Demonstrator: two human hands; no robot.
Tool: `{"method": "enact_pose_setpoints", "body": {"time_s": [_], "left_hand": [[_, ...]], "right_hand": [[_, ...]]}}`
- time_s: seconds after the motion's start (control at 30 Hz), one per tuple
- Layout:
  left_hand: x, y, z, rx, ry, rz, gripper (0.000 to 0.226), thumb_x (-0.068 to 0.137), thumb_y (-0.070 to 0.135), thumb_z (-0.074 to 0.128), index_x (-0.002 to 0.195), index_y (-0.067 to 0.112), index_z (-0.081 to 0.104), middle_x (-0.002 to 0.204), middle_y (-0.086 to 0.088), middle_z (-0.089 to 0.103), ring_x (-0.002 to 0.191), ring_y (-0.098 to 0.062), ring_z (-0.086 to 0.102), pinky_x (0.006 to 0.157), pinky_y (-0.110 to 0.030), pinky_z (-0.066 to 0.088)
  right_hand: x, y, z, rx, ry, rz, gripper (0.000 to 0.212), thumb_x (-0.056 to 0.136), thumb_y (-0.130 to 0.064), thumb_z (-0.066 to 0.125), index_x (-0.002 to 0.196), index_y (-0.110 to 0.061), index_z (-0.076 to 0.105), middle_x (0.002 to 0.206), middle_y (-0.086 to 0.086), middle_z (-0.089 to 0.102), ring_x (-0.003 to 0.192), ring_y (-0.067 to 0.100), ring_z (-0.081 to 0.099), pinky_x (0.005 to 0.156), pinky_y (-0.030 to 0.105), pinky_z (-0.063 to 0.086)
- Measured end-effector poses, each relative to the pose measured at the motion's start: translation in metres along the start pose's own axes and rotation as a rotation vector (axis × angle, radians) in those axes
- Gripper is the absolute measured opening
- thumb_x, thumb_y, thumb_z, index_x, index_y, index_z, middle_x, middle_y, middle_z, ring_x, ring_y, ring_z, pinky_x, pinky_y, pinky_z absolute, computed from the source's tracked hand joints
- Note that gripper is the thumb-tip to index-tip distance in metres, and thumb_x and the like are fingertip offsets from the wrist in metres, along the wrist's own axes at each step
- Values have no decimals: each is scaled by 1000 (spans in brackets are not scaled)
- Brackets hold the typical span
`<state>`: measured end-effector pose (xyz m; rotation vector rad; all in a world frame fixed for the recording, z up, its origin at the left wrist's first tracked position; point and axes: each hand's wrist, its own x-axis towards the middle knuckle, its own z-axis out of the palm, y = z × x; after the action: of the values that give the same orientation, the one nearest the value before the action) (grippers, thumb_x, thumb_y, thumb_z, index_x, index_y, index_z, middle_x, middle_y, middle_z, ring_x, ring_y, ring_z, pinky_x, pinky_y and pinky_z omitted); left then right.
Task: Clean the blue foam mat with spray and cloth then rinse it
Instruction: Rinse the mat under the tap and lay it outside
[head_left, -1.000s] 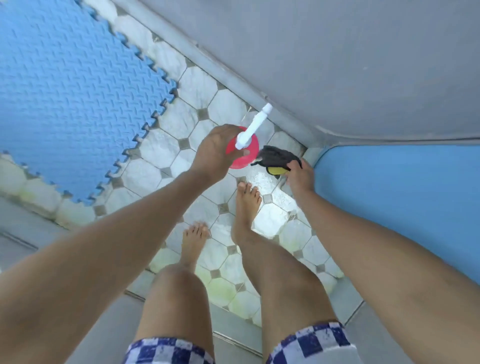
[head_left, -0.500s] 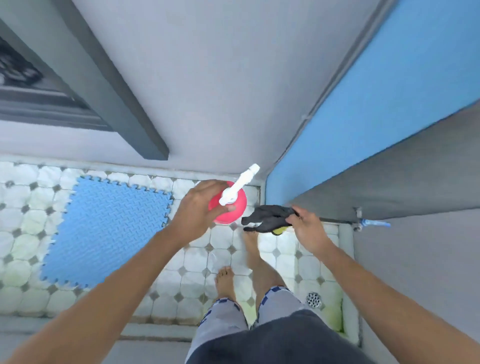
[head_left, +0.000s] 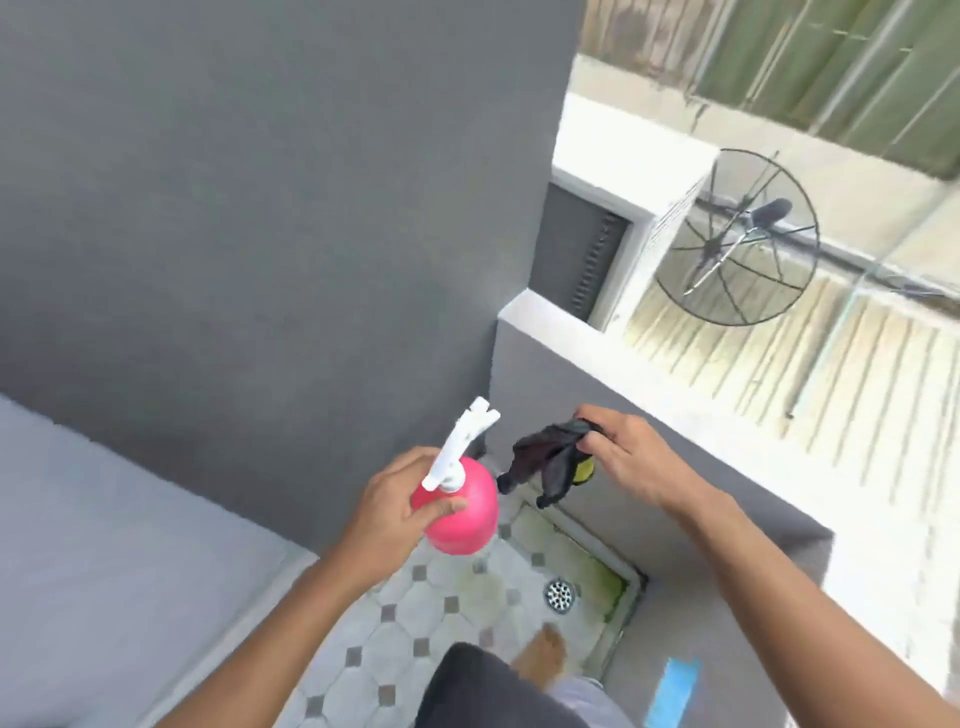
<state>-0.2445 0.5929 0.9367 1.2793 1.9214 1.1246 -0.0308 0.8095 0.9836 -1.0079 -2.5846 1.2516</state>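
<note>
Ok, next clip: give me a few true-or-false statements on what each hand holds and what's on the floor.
1. The left hand grips a pink spray bottle. True.
2. The right hand is empty. False: it pinches a dark cloth.
3. The bottle's spray head is black. False: the spray head is white.
4. A round metal drain sits in the tiled floor. True.

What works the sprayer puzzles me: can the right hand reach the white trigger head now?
Probably, but awkwardly: the right hand is near the white trigger head, yet it grips the dark cloth, which hangs between them. The left hand holds the pink bottle by its body.
</note>
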Motion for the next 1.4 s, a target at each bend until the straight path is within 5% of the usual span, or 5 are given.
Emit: {"method": "enact_pose_setpoints", "body": {"time_s": [0.2,0.43,0.63,1.17,1.4], "left_hand": [[144,80,67,1,-47,175,32,83,40,77,111,43,62,114,27,64,101,12,61,84,-4,41],[276,128,142,3,-55,193,34,87,25,82,117,23,67,100,12,66,91,1,62,84,-20,49],[325,98,188,51,-195,187,38,90,26,78,125,20,65,114,3,68,104,-20,64,92,-47,54],[335,69,203,139,-284,277,42,87,42,78,118,15,70,111,7,63,105,-17,58,88,-38,50],[329,76,192,219,-391,265,78,80,78,60,137,25,57,132,7,58,122,-17,54,101,-44,49]], "right_hand": [[-3,41,-131,83,451,93,18,91,-13,49,81,-26,57,76,-5,65,75,14,59,68,30,48],[12,92,-181,28,700,126,9,84,-14,51,88,-17,59,87,-2,62,85,20,62,74,38,51],[29,195,-69,-44,402,455,15,83,-24,59,91,-11,58,94,2,54,95,25,49,82,37,42],[37,208,-26,194,239,701,34,71,-36,62,70,-6,46,65,3,44,59,17,38,57,33,30],[20,203,-20,175,236,726,56,80,-61,66,125,-28,59,120,-5,61,111,12,58,96,30,48]]}}
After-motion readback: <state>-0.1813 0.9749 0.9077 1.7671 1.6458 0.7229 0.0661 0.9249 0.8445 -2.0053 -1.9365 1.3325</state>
